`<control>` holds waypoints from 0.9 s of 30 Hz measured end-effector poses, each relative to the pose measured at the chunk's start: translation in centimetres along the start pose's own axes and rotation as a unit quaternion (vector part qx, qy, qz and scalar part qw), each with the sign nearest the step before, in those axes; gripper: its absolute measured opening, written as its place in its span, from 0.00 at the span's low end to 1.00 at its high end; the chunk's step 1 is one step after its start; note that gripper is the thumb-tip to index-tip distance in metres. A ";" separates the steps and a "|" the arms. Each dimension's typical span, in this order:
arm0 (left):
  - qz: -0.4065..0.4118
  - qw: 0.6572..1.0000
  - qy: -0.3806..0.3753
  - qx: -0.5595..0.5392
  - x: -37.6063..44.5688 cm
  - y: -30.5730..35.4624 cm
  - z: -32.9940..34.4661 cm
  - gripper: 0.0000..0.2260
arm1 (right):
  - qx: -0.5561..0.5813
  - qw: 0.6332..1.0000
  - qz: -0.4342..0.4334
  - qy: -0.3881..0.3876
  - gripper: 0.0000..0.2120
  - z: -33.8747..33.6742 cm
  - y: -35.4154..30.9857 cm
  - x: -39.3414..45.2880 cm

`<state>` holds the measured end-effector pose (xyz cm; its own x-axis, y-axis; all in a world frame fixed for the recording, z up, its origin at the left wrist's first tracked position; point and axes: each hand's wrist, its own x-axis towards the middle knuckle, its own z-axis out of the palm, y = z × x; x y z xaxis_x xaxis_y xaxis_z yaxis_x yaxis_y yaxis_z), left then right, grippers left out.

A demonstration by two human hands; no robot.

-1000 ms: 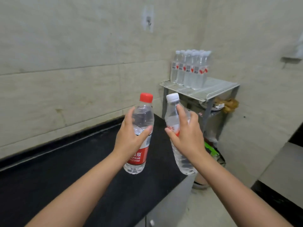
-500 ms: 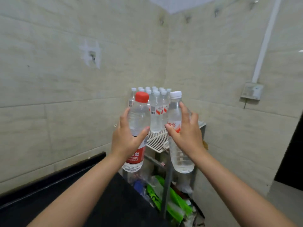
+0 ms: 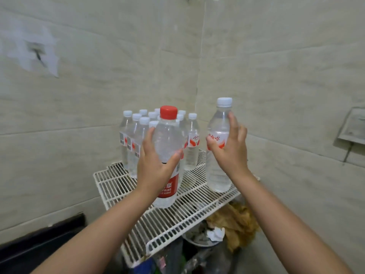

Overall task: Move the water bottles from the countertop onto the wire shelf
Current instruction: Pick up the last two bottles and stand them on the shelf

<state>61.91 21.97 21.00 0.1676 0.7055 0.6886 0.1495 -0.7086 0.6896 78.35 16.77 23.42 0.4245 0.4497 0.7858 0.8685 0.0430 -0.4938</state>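
My left hand (image 3: pixel 156 167) grips a clear red-capped bottle (image 3: pixel 167 139) with a red label, held upright over the white wire shelf (image 3: pixel 164 220). My right hand (image 3: pixel 231 153) grips a clear white-capped bottle (image 3: pixel 218 123) with a red and white label, upright over the shelf's right side. I cannot tell whether either bottle's base touches the wires. Several white-capped bottles (image 3: pixel 192 141) stand clustered at the shelf's back, partly hidden behind the red-capped one.
Tiled walls meet in a corner right behind the shelf. The black countertop (image 3: pixel 39 246) ends at the lower left. Under the shelf lie a bowl (image 3: pixel 199 239), crumpled brown material (image 3: pixel 237 222) and other clutter. A grey wall box (image 3: pixel 353 125) hangs at the right.
Both hands have carried their bottles forward from above the countertop to over the wire shelf. The two bottles are now farther apart, and the shelf fills the middle of the view.
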 end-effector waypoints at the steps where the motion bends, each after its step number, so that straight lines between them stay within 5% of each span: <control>1: -0.004 1.000 0.010 0.003 0.3 -0.2 1.7 0.37 | 0.013 1.000 -0.011 -0.006 0.38 0.8 1.9 1.0; 11: -0.083 0.990 0.087 0.074 3.8 -1.4 16.6 0.38 | 0.186 0.975 -0.060 -0.100 0.39 7.3 15.7 7.9; 20: -0.119 0.967 0.118 0.194 4.5 -3.9 21.1 0.43 | 0.261 0.953 -0.084 -0.126 0.29 11.8 16.8 7.9; 27: -0.127 0.954 0.121 0.242 5.3 -4.5 21.4 0.33 | 0.272 0.943 -0.085 -0.170 0.25 12.6 16.9 7.5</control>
<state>82.98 28.65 16.79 -0.1548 0.7968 0.5841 0.5981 -0.3950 0.6973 93.00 32.07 16.31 0.1042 0.6521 0.7509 0.6173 0.5496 -0.5629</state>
